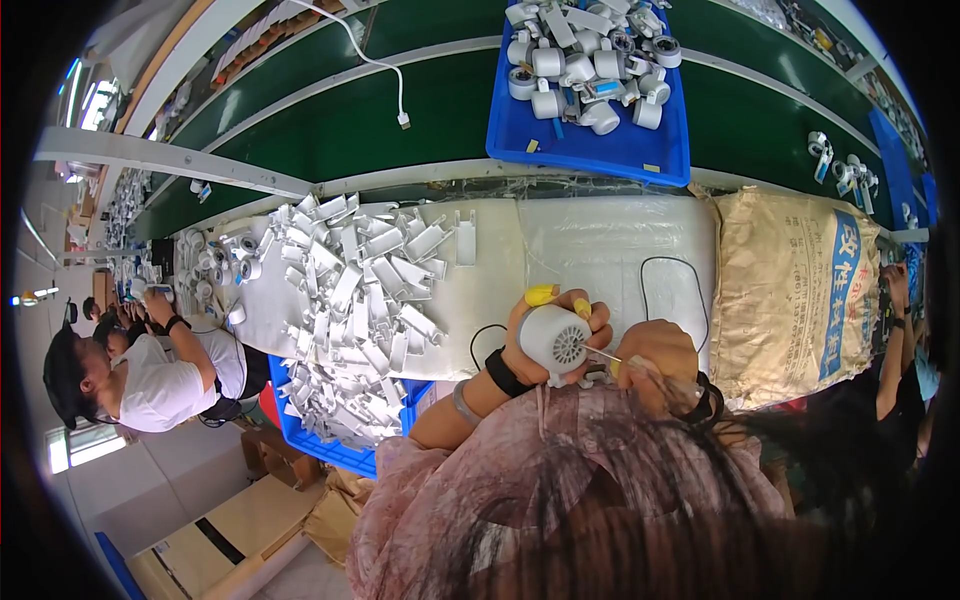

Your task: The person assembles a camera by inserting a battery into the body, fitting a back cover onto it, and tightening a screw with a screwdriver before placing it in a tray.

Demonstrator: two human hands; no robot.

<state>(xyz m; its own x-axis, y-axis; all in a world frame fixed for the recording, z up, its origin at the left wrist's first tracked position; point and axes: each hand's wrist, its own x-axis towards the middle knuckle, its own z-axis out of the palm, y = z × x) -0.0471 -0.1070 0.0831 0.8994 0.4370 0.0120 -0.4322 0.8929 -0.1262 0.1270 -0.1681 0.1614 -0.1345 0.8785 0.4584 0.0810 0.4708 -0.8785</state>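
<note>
A white round fan housing (555, 338) with a slotted grille on one end sits in my left hand (513, 358), its fingers wrapped around it. Yellow covers show on fingers of that hand, and a black strap circles the wrist. Close by on the right, my right hand (657, 360) is closed around a thin, pointed, light-coloured tool (602, 353). The tool's tip reaches toward the edge of the grille; whether it touches, I cannot tell. Its handle is hidden inside my fingers. A small whitish part hangs below the housing, too unclear to name.
Many white plastic pieces (370, 275) are heaped left on the pale mat (620, 225) and spill into a blue bin (340, 457). Beyond stands a blue tray (590, 158) of white fan bodies. A paper sack (780, 300) lies right. Co-workers (165, 375) sit on both sides.
</note>
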